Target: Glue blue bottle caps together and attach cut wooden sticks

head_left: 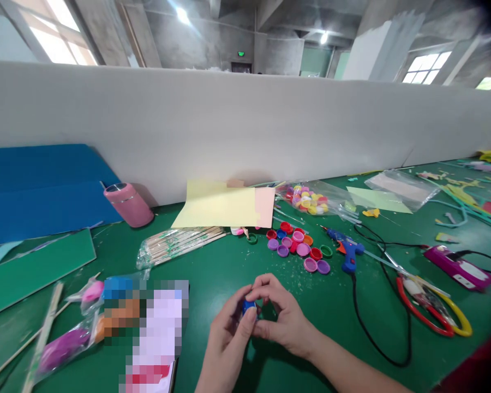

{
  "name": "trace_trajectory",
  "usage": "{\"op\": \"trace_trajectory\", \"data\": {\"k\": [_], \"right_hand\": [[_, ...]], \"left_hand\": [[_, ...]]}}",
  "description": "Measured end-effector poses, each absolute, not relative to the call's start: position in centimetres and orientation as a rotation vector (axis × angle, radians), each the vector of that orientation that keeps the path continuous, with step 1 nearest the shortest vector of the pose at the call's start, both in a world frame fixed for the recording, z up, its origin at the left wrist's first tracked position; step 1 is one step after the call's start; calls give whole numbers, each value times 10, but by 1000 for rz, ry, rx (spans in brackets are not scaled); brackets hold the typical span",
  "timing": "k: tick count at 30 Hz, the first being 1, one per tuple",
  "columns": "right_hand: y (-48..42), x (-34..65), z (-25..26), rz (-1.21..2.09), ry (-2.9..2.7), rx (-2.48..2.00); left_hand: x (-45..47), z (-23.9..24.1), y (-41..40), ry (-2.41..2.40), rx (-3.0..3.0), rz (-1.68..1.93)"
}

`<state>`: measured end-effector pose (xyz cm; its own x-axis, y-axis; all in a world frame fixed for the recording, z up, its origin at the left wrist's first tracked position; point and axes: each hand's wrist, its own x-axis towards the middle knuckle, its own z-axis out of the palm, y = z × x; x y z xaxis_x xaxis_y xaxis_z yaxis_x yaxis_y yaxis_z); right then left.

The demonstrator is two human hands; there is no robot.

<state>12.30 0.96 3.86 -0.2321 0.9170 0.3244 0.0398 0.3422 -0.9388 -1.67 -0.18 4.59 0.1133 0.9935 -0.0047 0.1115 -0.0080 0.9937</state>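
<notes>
Both hands meet at the front middle of the green table. Between them is a small round blue piece that looks like a plastic bottle cap (249,307), mostly covered by fingers. My left hand (229,330) is closed on it, thumb on the near side. The fingers of my right hand (279,314) are bent round the same cap from the right, with thumb and fingertips at its edge. Just beyond my hands lie several loose bottle caps (303,249) in red, pink, purple, orange and green. A blue glue gun (349,252) rests to their right.
Left of my hands are a blurred-out phone-like slab (157,333), bagged clay packets (65,346) and wrapped wooden sticks (184,245). A pink cup (129,204) leans by a white partition (245,125). Scissors (433,311), a purple device (460,267) and black cable lie right.
</notes>
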Motion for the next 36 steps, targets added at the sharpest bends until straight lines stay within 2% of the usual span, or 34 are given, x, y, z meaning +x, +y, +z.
{"op": "trace_trajectory", "data": {"k": [6, 10, 16, 22, 29, 36], "right_hand": [[12, 131, 42, 1021, -1722, -948], [24, 175, 38, 468, -1565, -1457], [36, 281, 16, 43, -1205, -1885], [38, 315, -10, 123, -1124, -2139], [49, 334, -8, 260, -1029, -2344], [52, 354, -10, 297, -882, -2239]], "left_hand": [[-18, 37, -1, 1330, 1383, 1142], [-18, 30, -2, 1408, 1558, 1239], [-13, 29, -7, 1325, 1715, 1235], [-12, 16, -10, 1332, 1701, 1210], [-13, 21, -11, 1289, 1790, 1197], [-14, 21, -14, 1239, 1508, 1193]]}}
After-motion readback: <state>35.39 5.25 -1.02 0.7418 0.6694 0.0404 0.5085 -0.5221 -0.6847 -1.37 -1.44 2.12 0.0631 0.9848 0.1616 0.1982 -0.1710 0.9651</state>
